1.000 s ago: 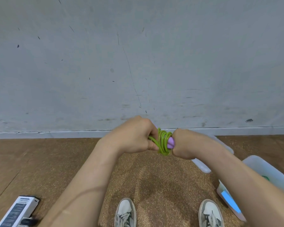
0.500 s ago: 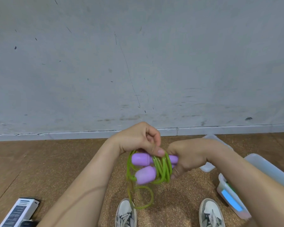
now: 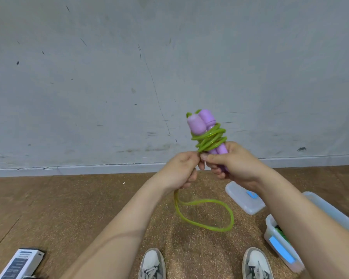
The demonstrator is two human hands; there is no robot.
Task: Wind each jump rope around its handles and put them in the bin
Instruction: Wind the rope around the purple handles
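Grey wall [image 3: 169,67] behind, brown speckled floor [image 3: 89,208] below. Clear bin [image 3: 322,204] sits on the floor to the right, low under the right forearm. Something green shows inside it, can't tell what. Its lid [image 3: 244,200] lies just beside it, off.

Jump rope [image 3: 209,137] is held in the air at mid-frame, above the floor and well apart from the bin.

Right hand [image 3: 236,164]: fingers curled tight round the lower ends of the 2 handles [image 3: 199,123], thumb across the front. Left hand [image 3: 181,170]: fingers closed round the cord [image 3: 212,140] just below the bundle, touching the right hand.

Step in hand, as I read it: last wraps, not binned yet.
- Right hand pins both handles parallel so they don't splay.
- Left hand feeds the cord under light tension and lays each turn beside the last one, not on top.
- Tuck the final bit under a turn, or the coil may spring open in the bin.

Look of the thing: 2 lilac handles, side by side, upright, rounded tops up. Glossy lime-green cord, several turns round their middle, a bit crossed and uneven. 1 loose loop [image 3: 210,226] hangs from the left hand.
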